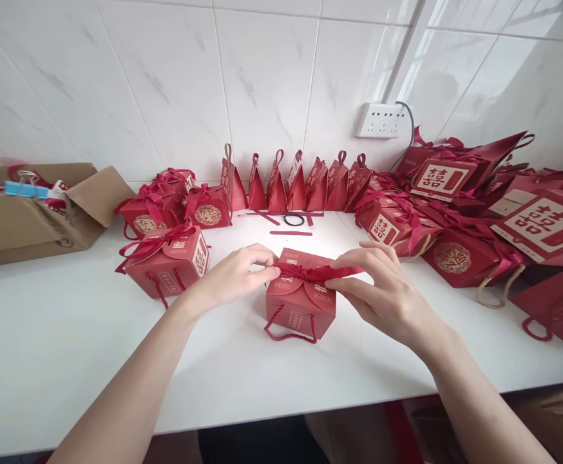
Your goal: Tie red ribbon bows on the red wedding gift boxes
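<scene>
A red gift box [301, 303] with pale lettering and a twisted red cord handle stands on the white table in front of me. Across its top runs a dark red ribbon [305, 273], knotted near the middle. At the ribbon's left end, the thumb and fingers of my left hand [236, 274] are pinched together on it. My right hand [382, 290] pinches the ribbon's right part between thumb and fingers, just above the box's right edge. The cord handle hangs down the front of the box onto the table.
Finished-looking red boxes with ribbons [165, 258] sit at the left, and a larger pile [407, 222] at the right. Several pointed red boxes [274, 187] line the wall. Ribbon strips [291, 232] and a black ring [294, 220] lie before them. An open cardboard box [35, 225] stands far left.
</scene>
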### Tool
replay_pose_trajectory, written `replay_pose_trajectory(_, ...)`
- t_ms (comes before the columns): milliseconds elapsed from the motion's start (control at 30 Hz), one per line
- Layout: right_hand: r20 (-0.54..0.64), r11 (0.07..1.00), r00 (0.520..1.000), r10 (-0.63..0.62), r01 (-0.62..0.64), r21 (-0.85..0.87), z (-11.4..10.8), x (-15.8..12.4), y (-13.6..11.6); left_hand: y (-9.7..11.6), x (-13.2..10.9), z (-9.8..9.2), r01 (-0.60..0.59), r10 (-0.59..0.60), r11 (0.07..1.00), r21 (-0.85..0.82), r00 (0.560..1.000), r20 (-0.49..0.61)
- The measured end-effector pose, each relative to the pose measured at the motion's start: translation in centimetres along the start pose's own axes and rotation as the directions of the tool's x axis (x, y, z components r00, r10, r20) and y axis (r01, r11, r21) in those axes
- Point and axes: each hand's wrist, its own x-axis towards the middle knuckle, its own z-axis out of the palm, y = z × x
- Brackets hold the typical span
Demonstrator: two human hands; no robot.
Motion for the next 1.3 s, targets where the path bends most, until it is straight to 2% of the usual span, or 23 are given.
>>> replay_pose_trajectory(167,-0.045,0.999,0.998,0.044,-0.042,0.03,0.0,-1.0,-0.7,-0.6,0.4,0.0,0.029,-0.026,0.998,-0.062,0.999,0.046)
replay_pose_trajectory(300,-0.047,0.996,0.995,0.085,-0.084,0.039,-0.3,-2.2,-2.1,-1.3,0.6,-0.1,-0.013,0.019,0.991,-0.133,0.999,0.044)
replay_pose_trajectory(467,-0.065,0.981,0.981,0.185,-0.18,0.069,-0.8,-3.1,-5.3,-1.2,0.9,1.1,-0.078,0.079,0.984,-0.159,0.997,-0.002)
replay_pose_trajectory(533,-0.085,0.96,0.96,0.266,-0.256,0.11,-0.6,-2.6,-8.0,-1.1,1.4,2.1,-0.133,0.118,0.976,-0.171,0.989,-0.093)
replay_pose_trajectory(600,-0.112,0.923,0.925,0.362,-0.339,0.183,-0.3,-1.6,-11.5,-1.1,2.1,2.8,-0.177,0.127,0.966,-0.189,0.96,-0.251)
replay_pose_trajectory(633,-0.119,0.903,0.912,0.393,-0.359,0.234,-0.1,-1.0,-13.3,-1.1,2.3,2.9,-0.186,0.106,0.96,-0.21,0.933,-0.345)
replay_pose_trajectory(700,-0.153,0.901,0.914,0.376,-0.323,0.289,0.0,-0.1,-16.3,-1.0,2.2,2.8,-0.189,0.013,0.94,-0.283,0.851,-0.525)
replay_pose_trajectory(733,-0.169,0.904,0.917,0.361,-0.299,0.305,-0.1,0.1,-17.3,-1.0,1.7,2.6,-0.194,-0.043,0.921,-0.337,0.811,-0.584)
replay_pose_trajectory(767,-0.168,0.903,0.918,0.359,-0.296,0.31,-0.2,0.2,-17.8,-0.8,1.0,2.5,-0.202,-0.093,0.892,-0.405,0.795,-0.6)
replay_pose_trajectory(800,-0.149,0.898,0.917,0.37,-0.312,0.308,-0.3,0.2,-17.8,-0.7,-0.1,2.5,-0.203,-0.132,0.851,-0.485,0.81,-0.571)
replay_pose_trajectory(833,-0.116,0.89,0.915,0.387,-0.338,0.305,-0.4,0.2,-17.5,-0.5,-1.3,2.7,-0.193,-0.162,0.797,-0.572,0.845,-0.51)
replay_pose_trajectory(867,-0.076,0.881,0.913,0.401,-0.362,0.305,-0.5,0.0,-16.9,-0.2,-2.6,3.2,-0.159,-0.18,0.731,-0.664,0.893,-0.412)
replay_pose_trajectory(900,-0.036,0.874,0.914,0.404,-0.374,0.31,-0.4,-0.1,-16.2,0.0,-3.9,3.8,-0.12,-0.205,0.664,-0.738,0.919,-0.335)
replay_pose_trajectory(933,-0.008,0.869,0.917,0.399,-0.375,0.323,-0.4,-0.2,-15.5,0.2,-5.1,4.6,-0.1,-0.247,0.606,-0.789,0.919,-0.306)
replay_pose_trajectory(967,0.011,0.863,0.919,0.394,-0.374,0.339,-0.3,-0.4,-14.9,0.4,-6.2,5.3,-0.118,-0.3,0.565,-0.816,0.893,-0.336)
replay_pose_trajectory(1033,0.037,0.848,0.913,0.406,-0.391,0.356,-0.2,-0.6,-14.3,0.7,-8.1,6.6,-0.223,-0.408,0.556,-0.801,0.767,-0.496)
replay_pose_trajectory(1067,0.054,0.84,0.907,0.418,-0.408,0.357,-0.4,-0.7,-14.3,0.9,-8.8,7.0,-0.263,-0.432,0.59,-0.763,0.696,-0.574)
replay_pose_trajectory(1100,0.07,0.833,0.904,0.422,-0.417,0.364,-0.7,-0.9,-14.4,1.1,-9.6,7.3,-0.273,-0.432,0.641,-0.717,0.644,-0.631)
replay_pose_trajectory(1133,0.085,0.823,0.904,0.42,-0.419,0.383,-1.2,-1.1,-14.5,1.4,-10.3,7.5,-0.25,-0.418,0.697,-0.673,0.621,-0.663)
replay_pose_trajectory(1167,0.101,0.808,0.904,0.416,-0.418,0.415,-1.7,-1.4,-14.6,1.7,-10.9,7.6,-0.21,-0.392,0.746,-0.632,0.629,-0.672)
replay_pose_trajectory(1233,0.109,0.758,0.892,0.44,-0.433,0.488,-2.5,-2.1,-14.4,2.4,-12.0,7.9,-0.122,-0.348,0.804,-0.581,0.696,-0.628)
replay_pose_trajectory(1300,0.08,0.676,0.838,0.539,-0.488,0.552,-2.7,-2.8,-13.5,2.9,-12.5,8.2,-0.065,-0.338,0.805,-0.59,0.767,-0.546)
